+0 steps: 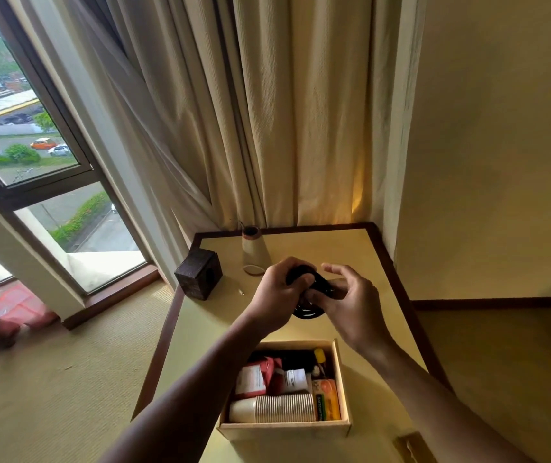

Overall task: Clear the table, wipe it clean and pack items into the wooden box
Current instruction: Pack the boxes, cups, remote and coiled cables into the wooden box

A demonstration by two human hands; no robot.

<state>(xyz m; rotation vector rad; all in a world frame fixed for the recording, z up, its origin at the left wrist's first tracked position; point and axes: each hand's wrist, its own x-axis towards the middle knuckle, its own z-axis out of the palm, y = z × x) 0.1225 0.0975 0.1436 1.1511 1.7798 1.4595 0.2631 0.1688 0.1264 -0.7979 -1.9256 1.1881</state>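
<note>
Above the middle of the pale yellow table with a dark brown wooden border [207,329], both hands hold a black coiled cable [310,310]. The left hand [275,294] curls its fingers round the top of the coil. The right hand [351,297] pinches its side, forefinger lifted straighter. The open light wooden box [284,429] stands at the near edge, holding a lying stack of ribbed paper cups [284,407] and an orange carton [327,397]. A dark wooden cube [198,274] sits at the left edge, and a beige cone-shaped vase [254,252] stands near the far edge.
</note>
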